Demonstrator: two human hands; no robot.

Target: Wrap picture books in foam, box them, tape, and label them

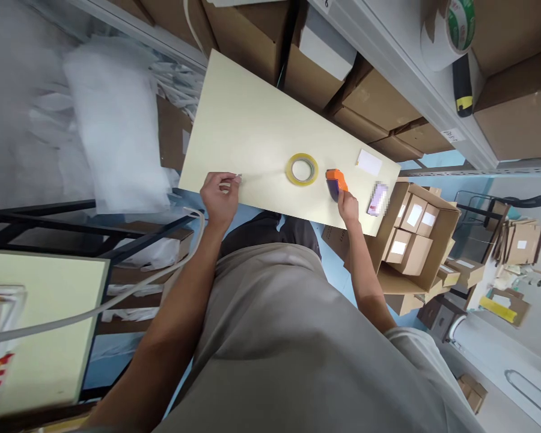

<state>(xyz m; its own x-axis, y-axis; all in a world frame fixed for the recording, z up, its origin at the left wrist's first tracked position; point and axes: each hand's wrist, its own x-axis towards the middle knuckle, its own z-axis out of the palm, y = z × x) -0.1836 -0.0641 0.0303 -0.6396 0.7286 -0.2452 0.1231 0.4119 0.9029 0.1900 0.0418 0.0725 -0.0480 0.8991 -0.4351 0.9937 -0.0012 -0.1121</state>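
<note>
Two bare hands were at the near side of the table [243, 114]. We saw the right hand [348, 207] gripping an orange-and-dark tool [336, 181] at the tabletop, right of the tape roll [290, 171]. We had the left hand [219, 201] pinching a pale scrap [239, 177], too small to identify. We noted a white card [368, 162] beyond the tool.

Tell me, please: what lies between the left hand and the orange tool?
In the head view, a roll of yellowish tape lies flat on the table between the left hand and the orange tool, nearer the tool.
</note>
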